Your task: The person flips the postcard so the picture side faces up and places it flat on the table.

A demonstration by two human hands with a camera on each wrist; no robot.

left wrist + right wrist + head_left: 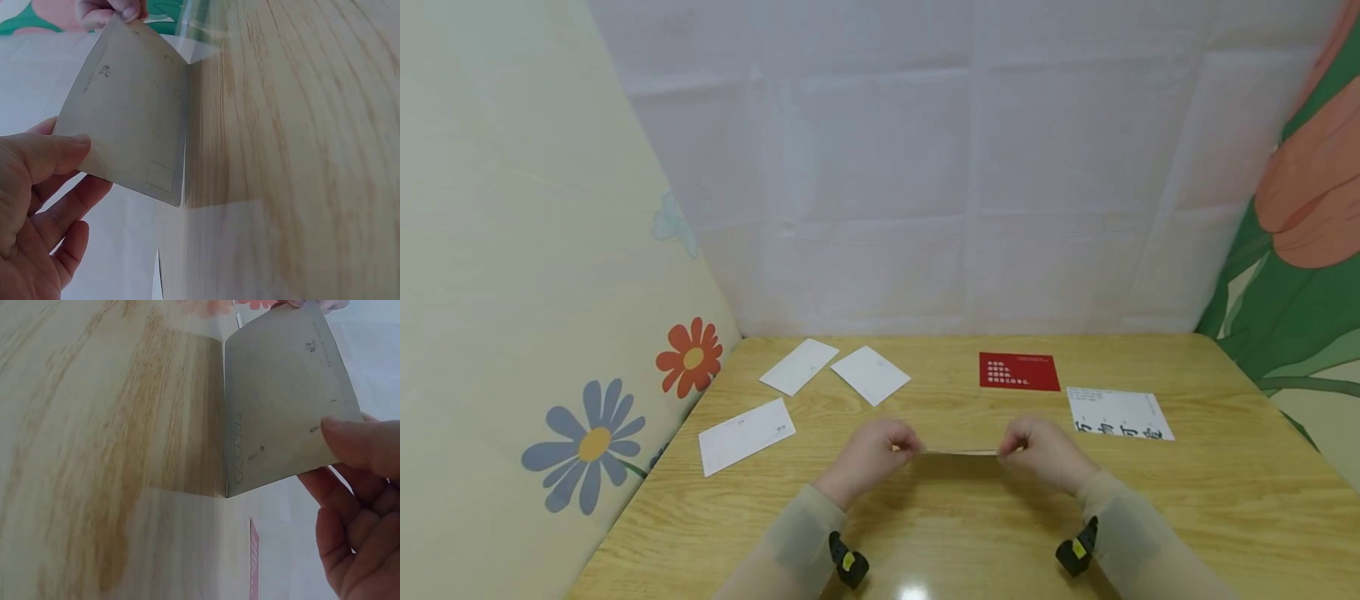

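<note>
A postcard (961,452) stands on edge across the middle of the table, seen nearly edge-on in the head view. My left hand (874,457) pinches its left side and my right hand (1047,454) pinches its right side. From the left wrist, the postcard (128,112) shows a pale back with a small stamp box and a little printed mark. Its lower long edge appears to meet the wood. Looping outlines run along the bottom of the postcard (281,394) in the right wrist view, with a few dark smudges. Both thumbs press on this face, fingers behind.
Several white cards lie at the table's left, among them a front one (747,437), a back one (799,367) and a tilted one (871,375). A red card (1018,372) and a white card with black characters (1120,414) lie right. White cloth (865,183) hangs behind the table (1240,500).
</note>
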